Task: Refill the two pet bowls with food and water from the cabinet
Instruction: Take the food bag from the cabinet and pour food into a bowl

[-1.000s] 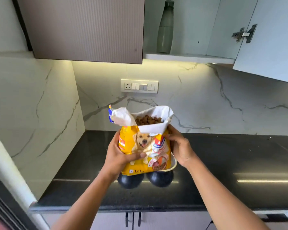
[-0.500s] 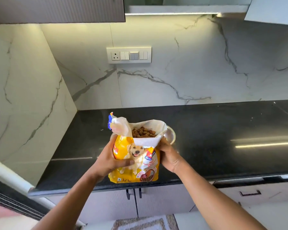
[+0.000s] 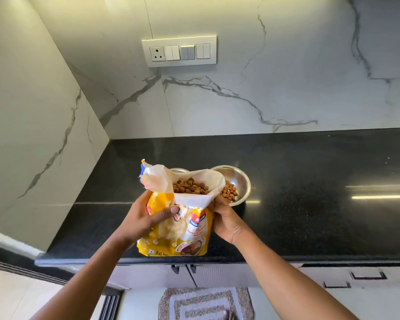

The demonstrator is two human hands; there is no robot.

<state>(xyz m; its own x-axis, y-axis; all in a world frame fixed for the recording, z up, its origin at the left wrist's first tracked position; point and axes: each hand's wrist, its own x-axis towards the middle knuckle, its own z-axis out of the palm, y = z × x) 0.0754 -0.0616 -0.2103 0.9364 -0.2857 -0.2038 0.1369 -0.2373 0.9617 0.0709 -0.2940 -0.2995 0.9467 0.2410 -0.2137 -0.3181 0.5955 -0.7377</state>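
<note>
At the front edge of the black counter [image 3: 310,204], around the yellow dog-food bag [image 3: 178,229]: left hand [image 3: 146,218] wrapped on the bag's left side, thumb laid across the printed front, other fingers hidden behind; right hand [image 3: 226,221] cupping the right side just under the folded-back white lip, fingers curled round the back and out of sight, so spread or pressed together cannot be told. Bag upright, base on or just above the counter edge, mouth wide open, brown kibble [image 3: 191,185] heaped close to the rim. Just behind the bag, two steel bowls: the right bowl [image 3: 238,181] holding a small pile of kibble, the left bowl [image 3: 179,170] almost wholly hidden, contents not visible. Further out, marble backsplash with a switch plate [image 3: 179,50]; below, cabinet doors and a patterned mat [image 3: 206,303]. No water container in view.

Likely risks: with kibble so near the rim, a quick tilt sending pieces over the floppy lip and onto the counter or floor; with the base so near the edge, the bag slipping off if either hold loosens; a soft bag wall buckling and steering the stream wide of the bowl
</note>
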